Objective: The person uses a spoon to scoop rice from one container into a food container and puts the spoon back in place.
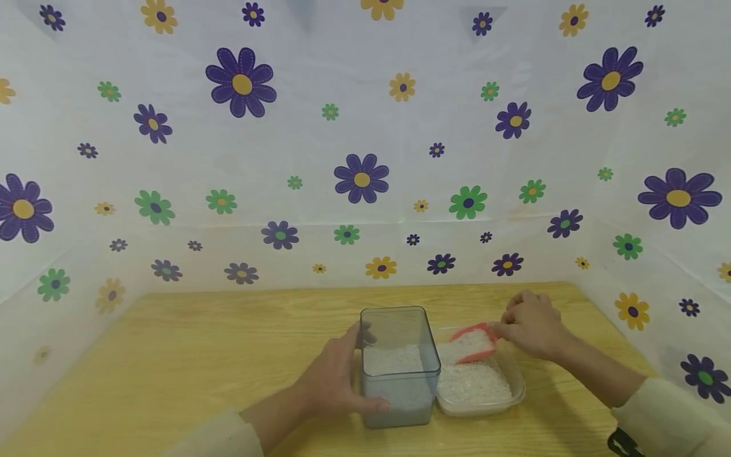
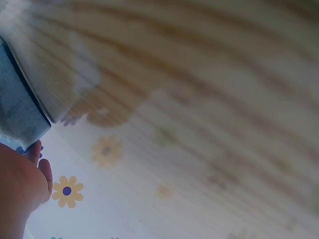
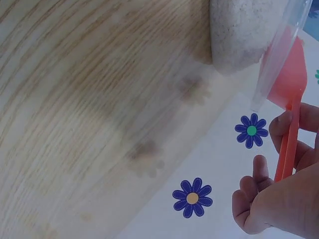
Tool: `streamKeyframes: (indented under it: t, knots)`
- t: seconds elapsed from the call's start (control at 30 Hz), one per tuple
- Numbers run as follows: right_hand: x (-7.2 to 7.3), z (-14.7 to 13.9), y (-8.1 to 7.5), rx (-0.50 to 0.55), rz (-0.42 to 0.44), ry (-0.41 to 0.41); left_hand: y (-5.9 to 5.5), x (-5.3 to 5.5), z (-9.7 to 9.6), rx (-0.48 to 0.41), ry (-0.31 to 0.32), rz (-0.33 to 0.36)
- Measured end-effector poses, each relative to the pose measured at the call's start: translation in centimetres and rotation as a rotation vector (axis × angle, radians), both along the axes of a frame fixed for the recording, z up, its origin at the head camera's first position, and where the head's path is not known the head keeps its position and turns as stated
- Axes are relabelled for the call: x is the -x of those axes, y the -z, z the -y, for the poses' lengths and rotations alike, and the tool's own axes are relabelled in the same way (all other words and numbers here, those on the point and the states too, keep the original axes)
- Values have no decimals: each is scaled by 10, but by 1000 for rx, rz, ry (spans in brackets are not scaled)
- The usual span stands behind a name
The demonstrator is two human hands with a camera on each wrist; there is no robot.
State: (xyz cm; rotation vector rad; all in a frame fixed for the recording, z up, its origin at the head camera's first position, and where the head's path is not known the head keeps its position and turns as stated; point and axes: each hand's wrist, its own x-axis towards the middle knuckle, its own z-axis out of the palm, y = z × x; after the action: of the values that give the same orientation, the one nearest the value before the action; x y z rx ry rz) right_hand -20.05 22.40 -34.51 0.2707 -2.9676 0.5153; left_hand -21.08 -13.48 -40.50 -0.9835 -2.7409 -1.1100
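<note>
A tall grey see-through container (image 1: 400, 397), about half full of white rice-like grains, stands upright on the table. My left hand (image 1: 337, 374) grips its left side, thumb across the front and fingers behind. To its right is a low clear tub (image 1: 516, 397) holding more of the white grains (image 1: 474, 384). My right hand (image 1: 531, 324) pinches the handle of a red scoop (image 1: 478, 357), which is heaped with grains over the tub. In the right wrist view the scoop's handle (image 3: 289, 149) runs between thumb and fingers. The left wrist view catches the container's side (image 2: 22, 94) beside the hand.
The wood-grain table (image 1: 228, 343) extends to the left and behind the containers. A white curtain (image 1: 320, 146) printed with flowers encloses the back and both sides. Something dark (image 1: 625, 441) shows at the right sleeve.
</note>
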Motion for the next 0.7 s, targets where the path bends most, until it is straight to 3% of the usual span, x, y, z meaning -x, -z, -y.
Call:
streamKeyframes:
  t: [0.27, 0.4, 0.57, 0.7]
  knots:
    - [-4, -4, -12, -88, -88, 0, 2, 1, 0, 12, -6, -2]
    - [-7, -2, -19, -191, -146, 0, 1, 1, 0, 12, -4, -8]
    - [-14, 7, -33, -353, -294, -48, 0, 1, 0, 11, -3, -15]
    - [-22, 18, -41, -496, -473, -157, 1, 1, 0, 5, 0, -16]
